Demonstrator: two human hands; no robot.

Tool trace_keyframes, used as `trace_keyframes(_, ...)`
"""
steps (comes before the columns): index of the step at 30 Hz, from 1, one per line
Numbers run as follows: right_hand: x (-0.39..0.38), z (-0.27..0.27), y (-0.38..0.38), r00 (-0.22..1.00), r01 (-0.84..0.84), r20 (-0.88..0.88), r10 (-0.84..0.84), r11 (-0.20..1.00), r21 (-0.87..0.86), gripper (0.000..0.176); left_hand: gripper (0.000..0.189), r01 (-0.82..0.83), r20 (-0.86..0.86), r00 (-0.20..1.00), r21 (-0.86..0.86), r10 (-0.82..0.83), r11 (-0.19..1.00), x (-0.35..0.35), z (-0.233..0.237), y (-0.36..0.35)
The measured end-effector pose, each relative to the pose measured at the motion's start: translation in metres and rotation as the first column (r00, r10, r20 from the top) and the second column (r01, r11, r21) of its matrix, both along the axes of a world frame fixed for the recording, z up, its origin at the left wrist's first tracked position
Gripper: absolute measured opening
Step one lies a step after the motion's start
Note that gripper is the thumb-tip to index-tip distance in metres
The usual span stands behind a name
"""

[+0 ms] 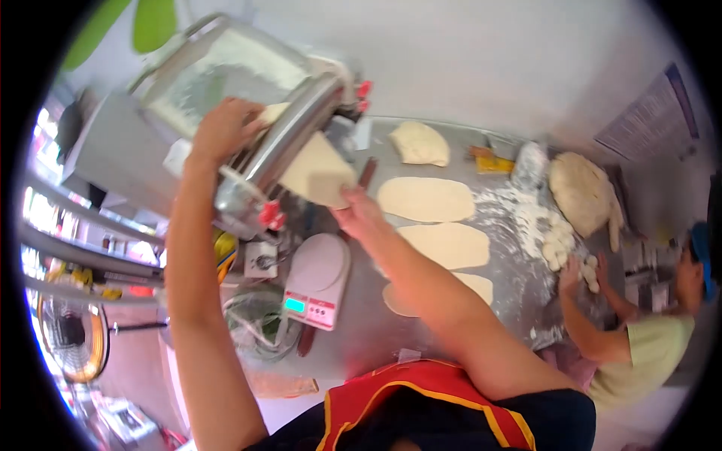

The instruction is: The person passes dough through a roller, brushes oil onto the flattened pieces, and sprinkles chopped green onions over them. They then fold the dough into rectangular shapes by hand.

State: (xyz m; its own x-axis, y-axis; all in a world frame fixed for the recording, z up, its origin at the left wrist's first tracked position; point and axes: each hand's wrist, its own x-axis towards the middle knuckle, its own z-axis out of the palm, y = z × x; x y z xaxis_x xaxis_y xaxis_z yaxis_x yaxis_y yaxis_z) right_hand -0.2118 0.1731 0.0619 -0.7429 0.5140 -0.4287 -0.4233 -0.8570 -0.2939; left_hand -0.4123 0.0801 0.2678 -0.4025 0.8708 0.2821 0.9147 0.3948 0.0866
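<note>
A dough sheet (pixel 317 171) hangs out of the steel rollers of a dough sheeter (pixel 293 124), on the side facing the table. My right hand (pixel 359 213) pinches the lower edge of this sheet. Across the rollers, my left hand (pixel 224 129) is at the feed side, its bent fingers on the dough's other end (pixel 274 113). The fingertips there are partly blurred. Several flat oval dough sheets (pixel 426 199) lie in a column on the floured steel table, beyond my right hand; my forearm covers part of the lowest.
A pink-and-white digital scale (pixel 319 272) stands below the sheeter, near a rolling pin (pixel 306 340) and a plastic bag (pixel 259 319). Farther right are a folded dough piece (pixel 420 143), a large dough mass (pixel 580 194) and small dough balls (pixel 558 240). A co-worker's hands (pixel 571 276) handle dough pieces.
</note>
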Motion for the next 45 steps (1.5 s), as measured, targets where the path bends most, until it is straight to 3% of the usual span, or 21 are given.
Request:
trace_keyframes(1, 0.005, -0.008, 0.003, 0.995, -0.027, -0.096, 0.033, 0.998, 0.064, 0.033, 0.03, 0.034, -0.003, 0.999, 0.006, -0.034, 0.999, -0.004, -0.002, 0.0)
trace_keyframes(3, 0.01, -0.009, 0.007, 0.995, -0.023, -0.099, 0.027, 0.999, 0.039, 0.035, 0.029, 0.075, -0.006, 0.997, 0.011, -0.075, 0.997, -0.007, -0.002, -0.001)
trace_keyframes(4, 0.011, -0.015, 0.01, 0.998, -0.042, -0.031, 0.045, 0.994, 0.104, 0.036, 0.028, 0.087, -0.005, 0.996, 0.007, -0.087, 0.996, -0.005, -0.001, -0.001)
trace_keyframes(6, 0.02, -0.011, 0.014, 0.989, -0.105, -0.087, 0.117, 0.985, 0.134, 0.037, 0.027, 0.089, -0.038, 0.995, 0.017, -0.088, 0.996, -0.007, -0.005, -0.001)
trace_keyframes(8, 0.029, 0.013, 0.009, 0.997, -0.071, 0.032, 0.067, 0.99, 0.125, 0.039, 0.026, 0.097, -0.061, 0.994, 0.023, -0.096, 0.995, -0.008, -0.006, -0.001)
trace_keyframes(13, 0.043, 0.011, 0.013, 0.997, -0.076, 0.001, 0.077, 0.987, 0.141, 0.039, 0.027, 0.083, -0.043, 0.996, -0.022, -0.084, 0.996, -0.004, -0.003, 0.0)
trace_keyframes(19, 0.061, 0.017, 0.015, 0.997, -0.059, 0.062, 0.05, 0.988, 0.141, 0.038, 0.031, 0.033, 0.034, 0.999, 0.229, -0.042, 0.973, 0.01, 0.007, -0.003)
trace_keyframes(22, 0.07, 0.022, 0.02, 0.993, -0.07, 0.101, 0.056, 0.988, 0.137, 0.038, 0.032, 0.127, 0.084, 0.983, 0.329, -0.163, 0.936, 0.023, 0.018, -0.004)
trace_keyframes(25, 0.079, 0.028, 0.022, 0.993, -0.052, 0.116, 0.036, 0.99, 0.133, 0.036, 0.032, 0.105, 0.563, 0.799, 0.216, -0.212, 0.971, 0.079, 0.018, -0.013)
trace_keyframes(27, 0.085, 0.038, 0.022, 0.992, -0.037, 0.126, 0.019, 0.99, 0.14, 0.036, 0.023, 0.518, 0.748, 0.527, 0.093, -0.404, 0.85, 0.109, -0.013, -0.022)
trace_keyframes(29, 0.096, 0.04, 0.023, 0.998, -0.033, 0.05, 0.027, 0.991, 0.132, 0.035, 0.026, 0.701, 0.783, 0.52, -0.163, -0.342, 0.694, 0.146, -0.049, -0.028)
trace_keyframes(31, 0.102, 0.036, 0.027, 0.999, -0.023, 0.039, 0.018, 0.988, 0.15, 0.036, 0.029, 0.742, 0.779, 0.502, -0.165, -0.376, 0.65, 0.154, -0.096, -0.024)
trace_keyframes(32, 0.104, 0.034, 0.027, 0.999, -0.018, 0.033, 0.013, 0.987, 0.159, 0.036, 0.03, 0.604, 0.871, 0.438, -0.102, -0.222, 0.791, 0.152, -0.119, -0.019)
trace_keyframes(34, 0.11, 0.043, 0.022, 0.999, -0.007, 0.05, -0.002, 0.986, 0.167, 0.036, 0.031, 0.239, 0.982, 0.186, -0.075, 0.03, 0.968, 0.141, -0.155, -0.005)
trace_keyframes(36, 0.116, 0.054, 0.018, 0.998, 0.018, 0.062, -0.028, 0.987, 0.162, 0.035, 0.032, -0.252, 0.952, -0.203, 0.177, -0.231, 0.951, 0.141, -0.168, 0.005)
trace_keyframes(38, 0.122, 0.058, 0.013, 0.996, 0.045, 0.074, -0.056, 0.99, 0.136, 0.034, 0.034, -0.506, 0.852, -0.106, 0.398, -0.513, 0.765, 0.127, -0.201, 0.018)
trace_keyframes(39, 0.125, 0.057, 0.012, 0.996, 0.037, 0.073, -0.049, 0.988, 0.153, 0.034, 0.036, -0.462, 0.794, 0.113, 0.575, -0.598, 0.675, 0.108, -0.236, 0.03)
trace_keyframes(41, 0.132, 0.053, 0.014, 0.996, 0.027, 0.074, -0.041, 0.982, 0.188, 0.033, 0.04, -0.273, 0.673, 0.493, 0.722, -0.552, 0.636, 0.089, -0.248, 0.041)
trace_keyframes(42, 0.136, 0.05, 0.013, 0.997, 0.028, 0.064, -0.041, 0.981, 0.194, 0.033, 0.042, -0.18, 0.621, 0.65, 0.686, -0.438, 0.705, 0.087, -0.233, 0.039)
trace_keyframes(44, 0.143, 0.046, 0.01, 0.997, 0.037, 0.052, -0.048, 0.979, 0.198, 0.033, 0.045, -0.153, 0.419, 0.907, 0.405, -0.034, 0.901, 0.109, -0.185, 0.03)
trace_keyframes(45, 0.144, 0.043, 0.01, 0.994, 0.037, 0.093, -0.059, 0.975, 0.218, 0.034, 0.047, -0.128, 0.112, 0.989, 0.306, 0.098, 0.943, 0.11, -0.175, 0.028)
